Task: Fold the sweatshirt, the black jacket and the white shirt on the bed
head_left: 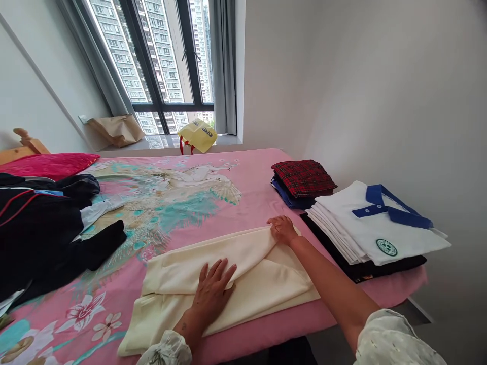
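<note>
A cream cloth garment (262, 289) lies folded over on itself on the pink bedsheet (182, 203). My left hand (213, 292) presses flat on it with the fingers spread, near the bed's front edge. My right hand (282, 229) grips the cloth's upper folded edge at its far right corner. To the right stands a folded white polo shirt with a blue collar (380, 238), on a black garment (365, 268). A red plaid cloth (304, 177) tops a blue garment (285, 196) beyond my right hand.
A heap of dark clothes (45, 228) covers the bed's left side, below a red pillow (49, 165). A white wall runs along the bed's right side. A yellow bag (198, 136) and a brown paper bag (117, 129) sit on the window ledge.
</note>
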Demonstrator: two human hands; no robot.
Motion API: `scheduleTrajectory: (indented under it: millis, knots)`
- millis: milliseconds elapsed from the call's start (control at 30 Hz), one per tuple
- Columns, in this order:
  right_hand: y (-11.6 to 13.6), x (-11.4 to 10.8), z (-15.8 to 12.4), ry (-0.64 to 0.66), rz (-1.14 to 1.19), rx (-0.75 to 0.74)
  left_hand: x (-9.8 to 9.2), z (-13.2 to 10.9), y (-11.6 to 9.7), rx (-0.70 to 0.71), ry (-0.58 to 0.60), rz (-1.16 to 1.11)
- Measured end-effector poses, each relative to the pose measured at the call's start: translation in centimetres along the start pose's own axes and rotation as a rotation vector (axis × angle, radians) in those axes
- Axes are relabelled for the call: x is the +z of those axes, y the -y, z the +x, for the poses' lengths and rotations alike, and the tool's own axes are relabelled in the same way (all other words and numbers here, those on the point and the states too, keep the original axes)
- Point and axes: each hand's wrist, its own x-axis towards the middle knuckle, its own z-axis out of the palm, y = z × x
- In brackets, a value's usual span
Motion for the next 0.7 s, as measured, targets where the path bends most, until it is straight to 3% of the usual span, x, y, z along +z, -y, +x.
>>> scheduleTrajectory:
  millis: [333,600,700]
  knots:
    - [-4.0,-0.5,0.8,0.147,0.111,-0.048,0.9,-0.7,0.3,0.033,-0.032,0.053]
    - [-2.6,-1.8,-0.1,0.206,0.083,-0.142,1.4,-0.6,0.5,0.033,-0.082,0.034]
    - [-3.5,-2.5,-0.1,0.224,0.02,-0.147,1.4,-0.6,0.5,0.032,-0.074,0.052]
